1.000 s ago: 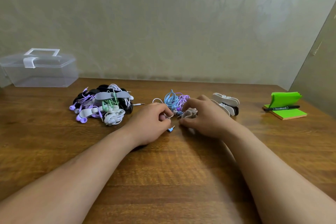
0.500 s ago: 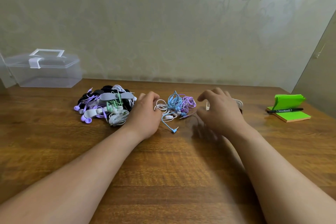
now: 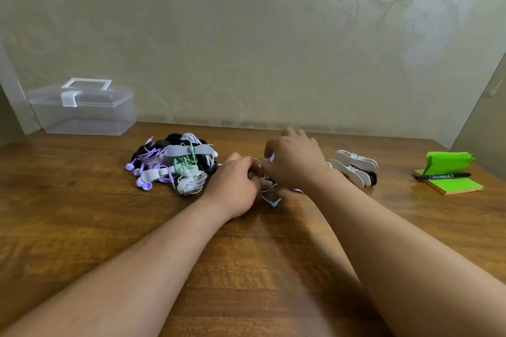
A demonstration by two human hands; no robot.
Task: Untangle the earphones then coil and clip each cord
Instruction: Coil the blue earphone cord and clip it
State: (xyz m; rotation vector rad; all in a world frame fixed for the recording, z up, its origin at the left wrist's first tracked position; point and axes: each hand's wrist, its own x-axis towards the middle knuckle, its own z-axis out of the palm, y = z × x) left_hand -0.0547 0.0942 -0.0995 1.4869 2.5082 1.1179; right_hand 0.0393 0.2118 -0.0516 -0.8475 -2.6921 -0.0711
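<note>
A small tangle of blue, purple and white earphones lies on the wooden table, mostly hidden under my hands. Its blue plug sticks out toward me. My left hand comes in from the left with fingers curled into the cords. From the right, my right hand arches over the tangle, its fingertips pinching a bit of cord; the motion is blurred. White and black cord clips lie in a small heap just right of my right wrist.
A pile of purple, green, white and black earphones with grey clips sits left of my hands. A clear plastic box with a lid stands at the back left. Green sticky notes with a black marker lie far right.
Half a second ago my hands hung apart on either side of the tangle with fingers loose. Both have now moved inward and curled onto the cords.
</note>
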